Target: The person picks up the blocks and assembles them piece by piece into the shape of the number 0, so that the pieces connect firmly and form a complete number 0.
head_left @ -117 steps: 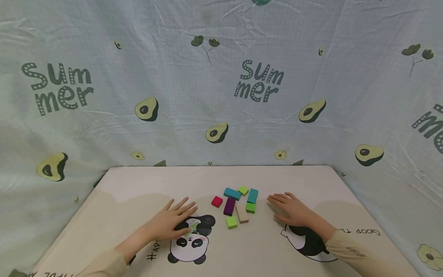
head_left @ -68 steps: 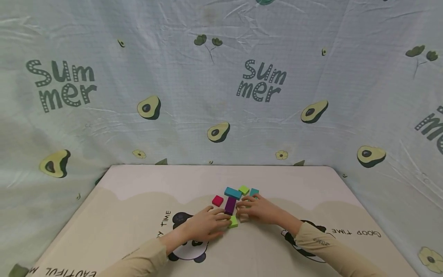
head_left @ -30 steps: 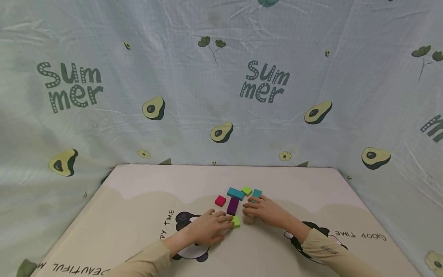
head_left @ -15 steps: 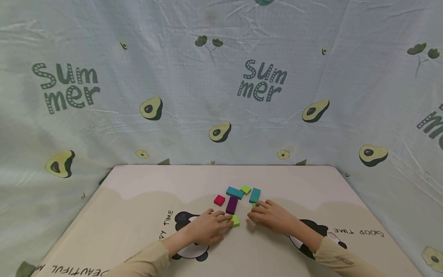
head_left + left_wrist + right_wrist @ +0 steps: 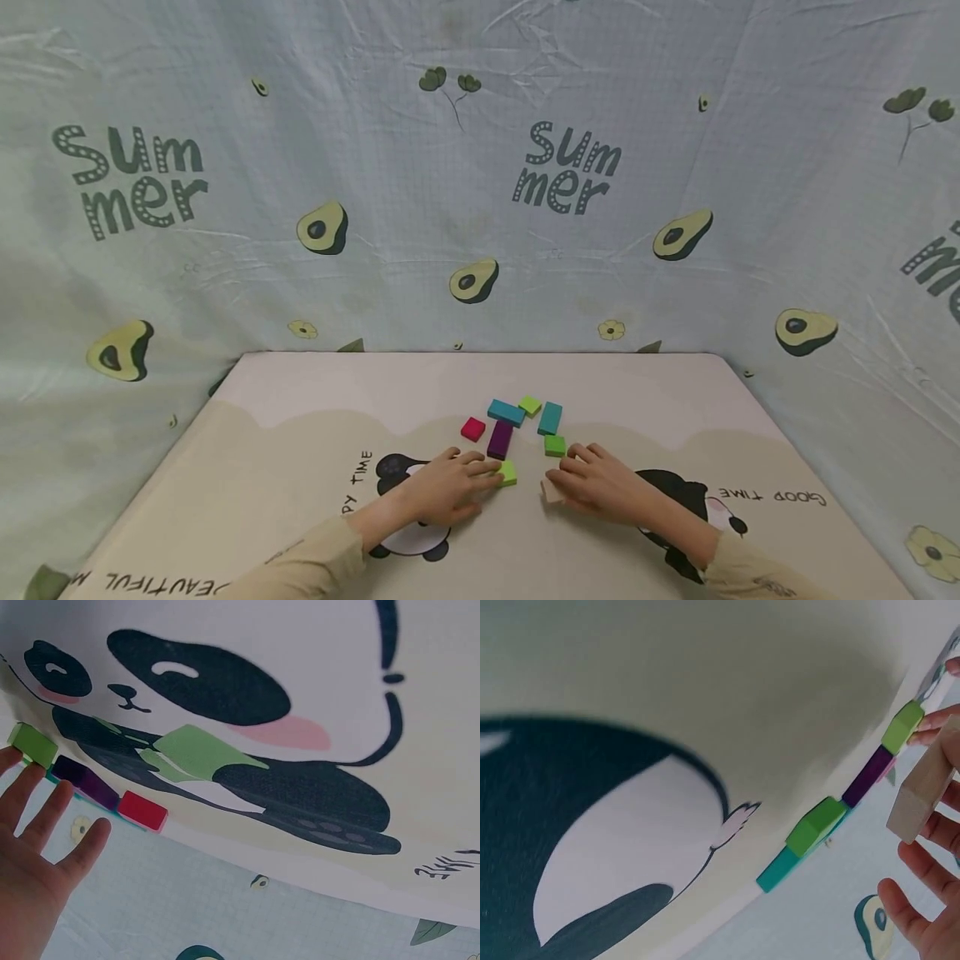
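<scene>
In the head view my right hand [image 5: 603, 485] pinches a plain wooden block [image 5: 552, 492]. The right wrist view shows that wooden block [image 5: 922, 784] up close, raised off the table among the fingers. My left hand [image 5: 448, 486] reaches in from the other side with fingers extended, fingertips touching a yellow-green block [image 5: 507, 473]. Its thumb lies away from that block. Between the hands and beyond them lie a purple block [image 5: 500, 440], a green block [image 5: 555, 446] and a red block [image 5: 473, 429].
Farther back lie a blue block [image 5: 506, 412], a second yellow-green block [image 5: 530, 406] and a teal block [image 5: 550, 418]. The table [image 5: 337, 383] has a printed panda cover. A patterned cloth [image 5: 390, 208] hangs behind the table's far edge.
Both hands moved in from the sides to the blocks. My right hand took hold of the wooden block and drew it right and nearer, uncovering the green block. The left hand lately stays put.
</scene>
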A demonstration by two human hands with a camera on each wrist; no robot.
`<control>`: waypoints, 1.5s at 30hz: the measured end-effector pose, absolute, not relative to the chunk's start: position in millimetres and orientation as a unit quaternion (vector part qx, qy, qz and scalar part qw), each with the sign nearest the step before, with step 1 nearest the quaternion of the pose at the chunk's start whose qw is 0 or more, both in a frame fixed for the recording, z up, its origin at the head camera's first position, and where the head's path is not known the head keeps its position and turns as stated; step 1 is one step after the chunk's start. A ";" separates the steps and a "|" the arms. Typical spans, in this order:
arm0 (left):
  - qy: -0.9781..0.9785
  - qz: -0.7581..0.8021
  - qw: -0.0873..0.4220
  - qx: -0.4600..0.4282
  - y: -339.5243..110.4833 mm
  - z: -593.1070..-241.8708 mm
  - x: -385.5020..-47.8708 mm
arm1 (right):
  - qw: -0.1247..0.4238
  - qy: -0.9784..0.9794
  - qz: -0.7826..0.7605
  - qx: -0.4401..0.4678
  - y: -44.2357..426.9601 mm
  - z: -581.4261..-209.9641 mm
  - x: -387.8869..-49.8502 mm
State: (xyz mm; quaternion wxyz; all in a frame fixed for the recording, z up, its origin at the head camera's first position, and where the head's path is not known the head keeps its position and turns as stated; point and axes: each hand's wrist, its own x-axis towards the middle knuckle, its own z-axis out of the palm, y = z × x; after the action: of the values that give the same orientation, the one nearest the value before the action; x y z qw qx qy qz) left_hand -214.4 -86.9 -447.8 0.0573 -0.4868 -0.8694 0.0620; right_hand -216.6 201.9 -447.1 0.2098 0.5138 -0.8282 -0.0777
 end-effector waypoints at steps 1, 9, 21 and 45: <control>-0.870 0.062 0.058 -0.486 -86.4 -447.8 -214.3 | 0.209 -0.829 -0.075 0.513 201.5 -446.8 -215.0; -0.874 0.067 0.047 -0.479 -85.3 -443.7 -212.6 | 0.232 -0.824 -0.041 0.515 196.5 -449.2 -204.7; -0.873 0.062 0.051 -0.480 -87.5 -441.9 -213.2 | 0.183 -0.841 -0.092 0.500 188.3 -454.3 -193.2; -0.876 0.053 0.043 -0.477 -85.4 -443.4 -212.0 | 0.139 -0.836 -0.103 0.521 181.4 -464.5 -194.7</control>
State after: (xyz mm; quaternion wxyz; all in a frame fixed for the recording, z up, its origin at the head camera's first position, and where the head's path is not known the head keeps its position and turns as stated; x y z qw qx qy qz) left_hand -212.0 -85.4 -443.4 0.0427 -0.4774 -0.8760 0.0534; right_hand -194.7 181.4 -464.5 0.1394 0.5211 -0.8357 -0.1029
